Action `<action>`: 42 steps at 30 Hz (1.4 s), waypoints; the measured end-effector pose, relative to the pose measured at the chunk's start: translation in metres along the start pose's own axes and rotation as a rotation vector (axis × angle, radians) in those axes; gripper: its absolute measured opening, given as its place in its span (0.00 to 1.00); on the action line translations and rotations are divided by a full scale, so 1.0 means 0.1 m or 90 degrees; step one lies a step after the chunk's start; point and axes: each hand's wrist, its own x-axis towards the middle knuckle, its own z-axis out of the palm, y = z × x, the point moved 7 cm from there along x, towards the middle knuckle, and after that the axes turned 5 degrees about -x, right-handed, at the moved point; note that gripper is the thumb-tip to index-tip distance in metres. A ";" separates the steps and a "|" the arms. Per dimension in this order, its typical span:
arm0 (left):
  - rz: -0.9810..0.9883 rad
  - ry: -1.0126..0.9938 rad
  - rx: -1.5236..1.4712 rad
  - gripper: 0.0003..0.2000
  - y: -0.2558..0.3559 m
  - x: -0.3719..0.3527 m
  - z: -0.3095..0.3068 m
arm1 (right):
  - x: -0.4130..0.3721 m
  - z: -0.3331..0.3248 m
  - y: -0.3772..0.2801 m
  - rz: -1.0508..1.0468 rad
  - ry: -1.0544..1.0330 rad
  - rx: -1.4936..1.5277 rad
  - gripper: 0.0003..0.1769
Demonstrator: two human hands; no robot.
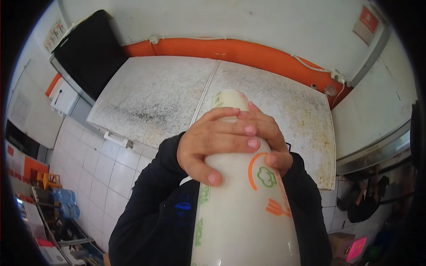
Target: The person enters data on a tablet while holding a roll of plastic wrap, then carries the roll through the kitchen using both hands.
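Observation:
A long stack of white paper cups (244, 217), printed in green and orange, stands close to the camera and runs away toward the white tabletop. My left hand (213, 142) wraps over its left and upper side, thumb pointing down along the surface. From the right, my right hand (268, 137) curls round the same stack, its fingers touching those of my left hand. The far end of the stack (230, 98) shows beyond my fingers. Part of my right hand's palm is hidden behind the stack.
Under my hands lies a worn white two-panel surface (155, 97). A black panel (88, 53) stands at its back left. Cables and a socket (337, 76) run along the orange wall strip. Water bottles (66, 197) are at the lower left, a dark bag (364, 206) at the right.

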 end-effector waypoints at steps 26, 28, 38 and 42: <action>-0.124 0.018 -0.113 0.17 0.03 0.19 0.59 | -0.60 -0.35 -0.36 0.127 0.130 -0.006 0.23; -0.124 0.005 -0.096 0.17 0.02 0.24 0.64 | -0.64 -0.42 -0.32 0.107 0.229 0.244 0.23; -0.065 0.115 -0.109 0.16 0.18 0.32 1.22 | -1.66 -0.57 0.03 0.649 0.477 0.465 0.37; -0.047 0.155 -0.191 0.15 0.26 0.38 1.62 | -1.89 -0.75 -0.29 0.659 0.525 0.475 0.43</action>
